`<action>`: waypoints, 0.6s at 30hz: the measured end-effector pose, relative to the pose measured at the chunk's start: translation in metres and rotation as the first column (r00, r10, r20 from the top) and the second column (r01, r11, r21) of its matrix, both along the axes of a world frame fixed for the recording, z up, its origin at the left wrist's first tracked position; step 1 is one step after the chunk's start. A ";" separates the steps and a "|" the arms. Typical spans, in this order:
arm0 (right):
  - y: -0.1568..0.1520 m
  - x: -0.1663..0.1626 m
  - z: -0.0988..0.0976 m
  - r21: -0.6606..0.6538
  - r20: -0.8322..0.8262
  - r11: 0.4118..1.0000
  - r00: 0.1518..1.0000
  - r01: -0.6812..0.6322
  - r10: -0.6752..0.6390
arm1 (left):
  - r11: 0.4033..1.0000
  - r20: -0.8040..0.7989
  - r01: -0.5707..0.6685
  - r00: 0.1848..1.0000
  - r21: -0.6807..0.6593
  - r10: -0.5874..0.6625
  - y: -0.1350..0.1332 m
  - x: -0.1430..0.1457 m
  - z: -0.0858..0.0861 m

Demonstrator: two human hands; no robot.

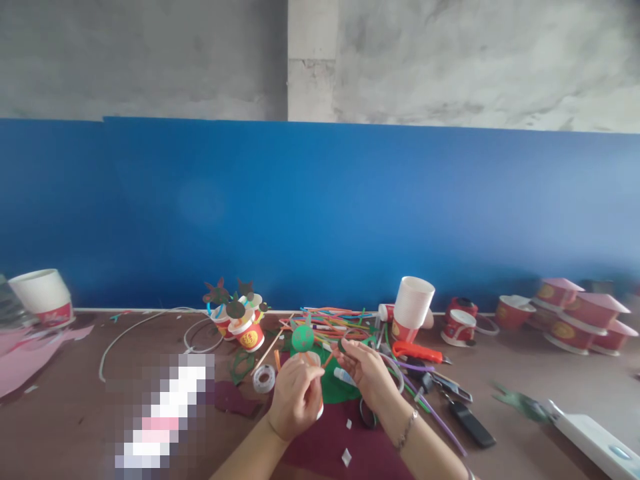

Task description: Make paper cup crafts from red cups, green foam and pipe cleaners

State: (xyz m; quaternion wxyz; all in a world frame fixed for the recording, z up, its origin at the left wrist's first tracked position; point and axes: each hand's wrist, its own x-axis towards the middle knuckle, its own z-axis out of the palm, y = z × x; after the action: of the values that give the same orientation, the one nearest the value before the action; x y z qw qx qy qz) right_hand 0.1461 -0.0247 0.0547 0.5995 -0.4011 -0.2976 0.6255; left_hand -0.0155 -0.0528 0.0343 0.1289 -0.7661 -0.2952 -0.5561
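Observation:
My left hand is closed around a paper cup whose white rim shows just below the fingers. My right hand pinches a thin orange stick that leans toward the cup. A green paper disc with small points stands just above the left hand, apparently on a stick. Both hands hover over green and dark red felt sheets on the brown table. A roll of clear tape lies left of my left hand.
Coloured straws are piled behind the hands. Decorated red cups stand at the left, a stack of white cups leans at the right, and more red cups line the far right. An orange cutter and pliers lie nearby.

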 end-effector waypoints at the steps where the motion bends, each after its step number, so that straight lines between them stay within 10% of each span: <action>1: 0.001 0.001 -0.001 -0.015 -0.028 1.000 1.000 -0.004 0.003 | 1.000 -0.002 -0.004 1.000 0.001 0.004 0.000 0.000 0.000; 18: -0.014 -0.008 0.019 0.297 0.418 0.944 0.908 -0.141 0.004 | 0.943 -0.101 -0.324 0.943 -0.071 0.317 0.001 0.010 0.008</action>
State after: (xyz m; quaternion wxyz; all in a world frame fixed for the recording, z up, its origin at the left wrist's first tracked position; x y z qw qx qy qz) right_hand 0.1377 -0.0390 0.0741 0.5563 -0.4096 -0.5297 0.4921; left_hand -0.0057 -0.0519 0.0418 0.1975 -0.7365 -0.4337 -0.4800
